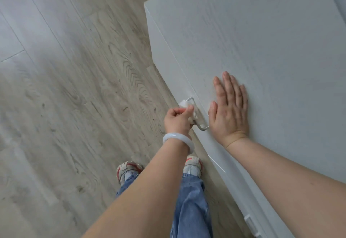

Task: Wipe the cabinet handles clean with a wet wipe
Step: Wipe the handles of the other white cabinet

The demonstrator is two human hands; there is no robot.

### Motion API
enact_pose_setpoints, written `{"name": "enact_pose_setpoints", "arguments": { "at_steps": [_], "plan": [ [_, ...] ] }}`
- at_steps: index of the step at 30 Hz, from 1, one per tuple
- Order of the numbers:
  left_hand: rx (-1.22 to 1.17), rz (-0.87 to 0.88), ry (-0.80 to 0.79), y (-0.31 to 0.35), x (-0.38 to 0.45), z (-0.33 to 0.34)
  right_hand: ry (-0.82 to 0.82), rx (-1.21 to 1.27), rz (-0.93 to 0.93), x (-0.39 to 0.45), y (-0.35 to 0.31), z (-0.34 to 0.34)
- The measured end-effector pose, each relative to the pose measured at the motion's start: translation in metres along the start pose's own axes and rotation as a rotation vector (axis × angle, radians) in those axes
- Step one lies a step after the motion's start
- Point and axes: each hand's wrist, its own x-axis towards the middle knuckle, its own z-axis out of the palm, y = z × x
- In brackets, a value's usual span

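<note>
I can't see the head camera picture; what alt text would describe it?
A person's left hand rubs a white wet wipe along a metal cabinet handle, while the right hand rests flat on the white cabinet top. Wood-look floor lies below.

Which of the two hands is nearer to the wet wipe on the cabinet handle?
The left hand. It grips the wet wipe around the handle. The right hand lies flat on the cabinet top, beside the handle, not touching the wipe.

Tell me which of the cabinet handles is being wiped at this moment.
The upper handle, beside the flat right hand: the left hand holds the wet wipe around it. The other handle, near the bottom edge, is untouched.
</note>
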Motion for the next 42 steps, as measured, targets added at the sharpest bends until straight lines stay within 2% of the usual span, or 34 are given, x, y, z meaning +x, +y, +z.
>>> {"name": "enact_pose_setpoints", "arguments": {
  "at_steps": [6,11,14,19,24,30,34,36,39,40,42],
  "plan": [
    [-0.166,-0.134,-0.099,-0.038,-0.019,-0.003,0.011,0.001,0.002,-0.001,0.000,0.000],
    [-0.249,-0.048,-0.164,-0.010,0.001,-0.006,0.017,0.003,-0.006,-0.001,-0.001,-0.001],
    [-0.343,-0.044,-0.153,-0.014,-0.003,0.000,0.022,0.001,-0.006,-0.001,-0.001,0.000],
    [-0.371,-0.158,-0.112,-0.062,-0.027,0.003,0.038,0.007,-0.003,-0.001,-0.001,0.001],
    [-0.320,-0.168,-0.033,-0.070,-0.029,0.008,0.045,0.001,0.000,-0.001,0.000,0.002],
    [-0.154,-0.086,0.003,-0.068,-0.019,0.013,0.041,-0.003,0.008,-0.001,-0.001,0.000],
    [0.003,-0.008,-0.118,-0.055,-0.008,0.002,0.047,-0.006,0.005,-0.001,0.000,0.000],
    [0.162,0.024,-0.216,-0.040,0.003,-0.007,0.047,-0.001,0.004,-0.001,0.000,0.000],
    [0.542,0.098,-0.346,-0.014,0.021,-0.015,0.042,0.003,0.000,-0.001,-0.001,-0.001],
    [0.638,0.130,-0.355,-0.007,0.030,-0.015,0.044,0.003,-0.002,-0.001,0.000,-0.001],
    [0.667,0.169,-0.324,0.010,0.034,-0.015,0.048,0.004,-0.005,-0.001,0.000,0.000]
  ]
}}
